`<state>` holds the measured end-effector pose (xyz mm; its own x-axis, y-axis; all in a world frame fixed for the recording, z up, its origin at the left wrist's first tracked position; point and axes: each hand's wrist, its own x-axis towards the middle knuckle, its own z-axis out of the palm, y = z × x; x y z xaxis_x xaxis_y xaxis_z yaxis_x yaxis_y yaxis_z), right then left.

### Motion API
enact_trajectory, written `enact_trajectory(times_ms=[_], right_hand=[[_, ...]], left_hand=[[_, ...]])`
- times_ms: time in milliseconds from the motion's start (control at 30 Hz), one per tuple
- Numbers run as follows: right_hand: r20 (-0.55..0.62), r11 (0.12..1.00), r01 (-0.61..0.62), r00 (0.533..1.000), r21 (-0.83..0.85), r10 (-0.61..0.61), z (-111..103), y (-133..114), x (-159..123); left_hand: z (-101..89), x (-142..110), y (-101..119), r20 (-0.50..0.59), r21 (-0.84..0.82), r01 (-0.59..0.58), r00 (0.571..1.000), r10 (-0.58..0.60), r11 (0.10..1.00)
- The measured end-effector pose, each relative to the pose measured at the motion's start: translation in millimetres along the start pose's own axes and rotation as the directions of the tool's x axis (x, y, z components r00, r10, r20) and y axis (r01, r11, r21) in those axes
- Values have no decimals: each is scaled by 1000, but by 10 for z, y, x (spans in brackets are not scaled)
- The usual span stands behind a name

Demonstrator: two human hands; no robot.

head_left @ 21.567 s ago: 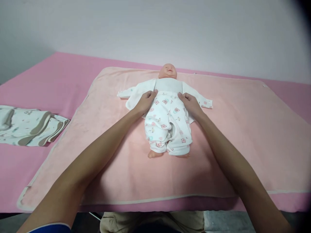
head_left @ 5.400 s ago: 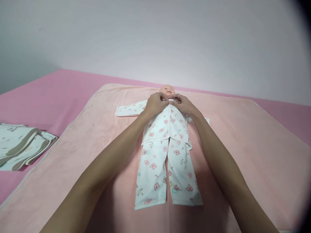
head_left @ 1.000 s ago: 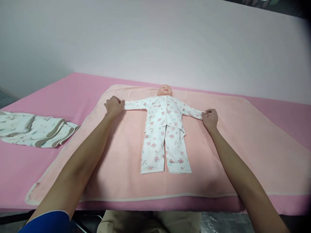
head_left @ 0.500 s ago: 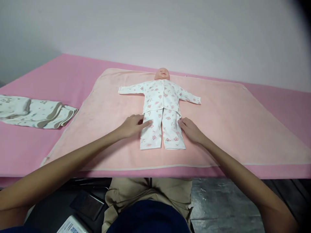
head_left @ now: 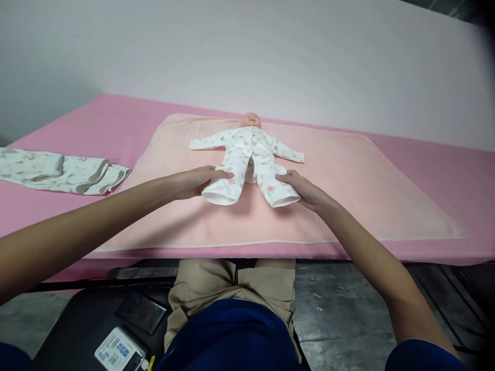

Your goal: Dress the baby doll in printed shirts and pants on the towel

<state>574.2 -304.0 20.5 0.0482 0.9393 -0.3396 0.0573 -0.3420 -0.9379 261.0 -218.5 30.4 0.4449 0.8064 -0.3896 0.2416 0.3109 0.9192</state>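
Note:
A baby doll (head_left: 250, 120) lies on its back with its head toward the wall, dressed in a white patterned top (head_left: 247, 140) with the sleeves spread out. White patterned trousers (head_left: 266, 180) cover its legs, which are raised off the blanket and apart. My left hand (head_left: 203, 180) is closed round the trouser leg on the left, thumb on top. Round the other trouser leg my right hand (head_left: 299, 186) is closed in the same way. Both cuffs face me, and no feet show in them.
The doll rests on a peach blanket (head_left: 348, 180) spread over a pink-covered table (head_left: 96, 123). Folded white patterned cloth (head_left: 69, 172) lies at the left. Below the table edge, a black seat (head_left: 77, 319) bears a dark flat device (head_left: 141, 312) and a white box-like device (head_left: 119, 350).
Both hands have taken hold of the trouser legs and lifted them off the blanket, spreading them apart. The cuffs now gape toward me. The view has shifted slightly.

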Motion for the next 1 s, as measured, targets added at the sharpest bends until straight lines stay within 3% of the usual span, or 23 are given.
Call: enact_trajectory(times_ms=[133, 200, 267, 367, 400, 467, 533, 600, 667, 800, 900, 1000], right_hand=[[14, 980, -120, 992, -158, 124, -15, 327, -42], [39, 947, -135, 988, -290, 153, -58, 501, -65], [39, 901, -80, 993, -426, 107, -139, 598, -84], [-60, 813, 109, 983, -572, -173, -226, 523, -45], [-91, 782, 181, 953, -596, -290, -220, 441, 11], [-105, 738, 308, 884, -601, -455, -143, 216, 217], [-72, 722, 410, 843, -558, -534, -16, -51, 546], [-23, 694, 486, 811, -531, -585, 95, -306, 943], [21, 673, 485, 820, -559, -573, 140, -501, 1322], [173, 716, 418, 904, -559, -392, 49, -637, 1790], [325, 713, 484, 874, -507, -363, -14, -602, 1891], [318, 720, 482, 875, -500, -365, 5, -555, 1928]], left_hand=[[-42, -85, -305, 158, 164, 120, 976, -146, 979], [-103, -161, -402, 197, 325, 118, 962, -189, 938], [-189, -235, -397, 185, 505, 77, 963, -195, 860], [-311, -213, -198, 74, 762, -45, 997, -18, 646], [-334, -142, -94, 52, 814, -97, 994, 94, 573], [-336, 108, 142, 50, 846, -207, 948, 315, 491], [-287, 468, 371, 35, 799, -312, 877, 479, 514], [-227, 862, 549, -27, 712, -367, 837, 546, 598], [-198, 1212, 649, -44, 612, -371, 866, 498, 698], [-240, 1612, 651, 22, 488, -322, 934, 357, 811], [-259, 1691, 592, 30, 479, -330, 932, 360, 814], [-239, 1723, 552, 22, 476, -362, 916, 401, 801]])
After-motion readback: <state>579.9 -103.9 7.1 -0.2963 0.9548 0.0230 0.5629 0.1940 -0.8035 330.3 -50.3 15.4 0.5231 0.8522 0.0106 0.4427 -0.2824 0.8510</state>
